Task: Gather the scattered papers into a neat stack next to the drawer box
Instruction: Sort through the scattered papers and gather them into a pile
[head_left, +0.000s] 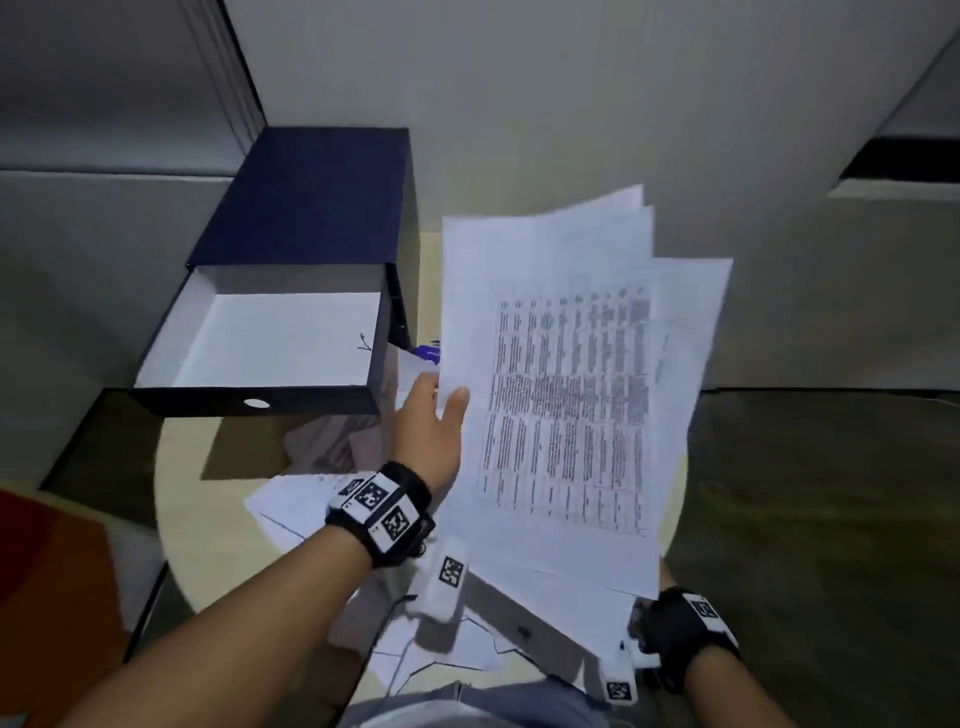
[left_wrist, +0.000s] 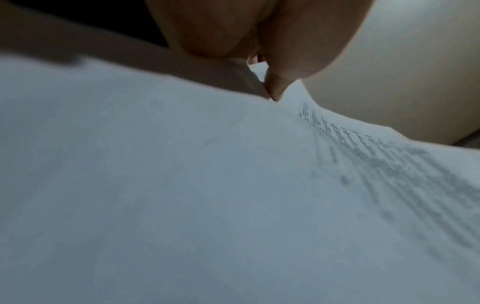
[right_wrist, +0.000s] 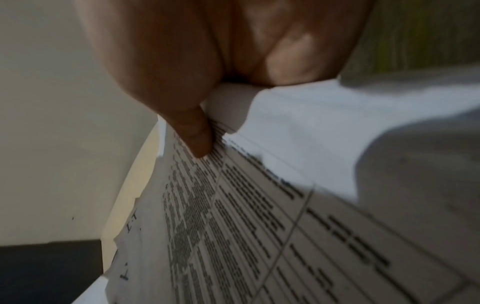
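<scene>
A loose, fanned sheaf of white papers (head_left: 571, 389) is held up off the table, its top sheet printed with a table of text. My left hand (head_left: 436, 415) pinches its left edge, thumb on top, as the left wrist view shows with the thumb (left_wrist: 275, 88) on the sheet (left_wrist: 182, 185). My right hand (right_wrist: 202, 144) pinches the near right corner of the printed sheets (right_wrist: 259, 226); in the head view the sheaf hides it almost wholly. The navy drawer box (head_left: 311, 208) stands at the left, its white-lined drawer (head_left: 270, 338) pulled out. More sheets (head_left: 306, 499) lie beneath my left wrist.
The round cream table (head_left: 208, 519) stands against a pale wall. Further papers (head_left: 441, 649) lie at its near edge, and crumpled pale material (head_left: 332, 441) sits in front of the drawer. A small blue object (head_left: 428, 353) lies beside the box. Something red (head_left: 47, 597) is at the lower left.
</scene>
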